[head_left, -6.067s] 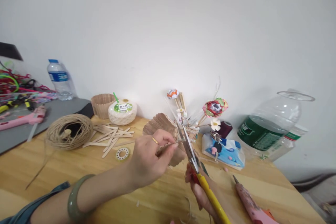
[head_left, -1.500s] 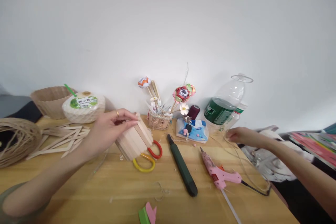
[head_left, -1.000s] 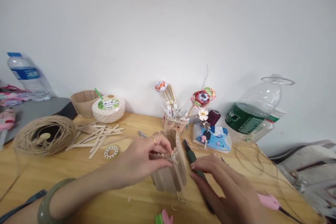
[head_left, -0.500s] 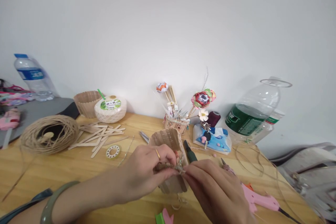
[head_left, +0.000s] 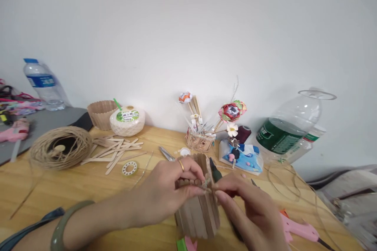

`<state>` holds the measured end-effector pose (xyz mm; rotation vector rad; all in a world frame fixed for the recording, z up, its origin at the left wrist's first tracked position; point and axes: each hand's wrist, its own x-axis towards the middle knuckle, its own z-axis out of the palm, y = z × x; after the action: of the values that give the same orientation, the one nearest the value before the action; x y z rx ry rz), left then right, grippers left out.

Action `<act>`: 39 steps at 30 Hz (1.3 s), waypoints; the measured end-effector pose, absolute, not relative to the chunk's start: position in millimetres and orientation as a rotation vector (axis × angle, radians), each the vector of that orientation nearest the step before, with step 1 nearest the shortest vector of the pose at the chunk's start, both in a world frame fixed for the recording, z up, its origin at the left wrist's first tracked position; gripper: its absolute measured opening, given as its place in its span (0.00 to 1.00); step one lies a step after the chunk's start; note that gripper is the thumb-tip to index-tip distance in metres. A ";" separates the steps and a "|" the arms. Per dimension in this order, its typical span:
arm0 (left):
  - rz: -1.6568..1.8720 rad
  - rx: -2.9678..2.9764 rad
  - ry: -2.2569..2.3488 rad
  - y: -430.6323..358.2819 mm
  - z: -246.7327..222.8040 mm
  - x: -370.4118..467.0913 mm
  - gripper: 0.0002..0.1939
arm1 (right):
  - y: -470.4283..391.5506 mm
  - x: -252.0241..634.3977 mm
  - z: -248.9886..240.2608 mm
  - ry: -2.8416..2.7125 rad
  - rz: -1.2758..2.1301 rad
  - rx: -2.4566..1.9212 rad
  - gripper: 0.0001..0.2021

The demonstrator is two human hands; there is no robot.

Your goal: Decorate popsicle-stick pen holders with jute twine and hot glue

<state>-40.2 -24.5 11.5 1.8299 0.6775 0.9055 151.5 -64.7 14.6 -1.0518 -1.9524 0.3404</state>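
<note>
A box built of wooden craft sticks (head_left: 196, 213) stands in front of me on the table, its slatted outer wall towards me and its rim near my fingers. My left hand (head_left: 173, 188), with a gold ring, pinches a thin, pale decorative cord (head_left: 207, 182) at the rim. My right hand (head_left: 246, 206) has thumb and forefinger pressed together on the same cord, just right of the rim. My fingers hide part of the cord and the box's far inside.
Left are a coil of twine (head_left: 63, 147), loose craft sticks (head_left: 118, 151), a tape roll (head_left: 129, 168) and a coconut (head_left: 128, 121). Behind are scissors (head_left: 166, 153) and a flower holder (head_left: 200, 141). A pink glue gun (head_left: 300, 229) and a large bottle (head_left: 282, 133) are right.
The box has tipped so that more of its outer wall shows and less of its inside. My right fingers have shifted slightly along the cord. The whole view has drifted a little.
</note>
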 end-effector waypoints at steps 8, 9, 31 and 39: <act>0.681 1.479 0.572 -22.5 14.3 -39.7 0.11 | -53.5 167.6 12.9 -2.370 -0.286 -0.620 0.14; 0.675 1.468 0.558 -22.6 13.8 -39.9 0.11 | -52.0 166.0 14.0 -2.357 -0.260 -0.613 0.13; 1.323 2.169 0.641 -29.0 3.0 -33.3 0.05 | -69.6 140.8 9.0 -2.021 -0.292 -0.866 0.05; 1.358 2.380 0.660 -28.8 5.1 -38.9 0.06 | -69.6 135.4 17.1 -1.779 0.560 -1.200 0.13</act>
<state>-38.9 -28.8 5.1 2.3804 0.6603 1.3580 135.4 -69.6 17.1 -1.1997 -1.7792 0.5603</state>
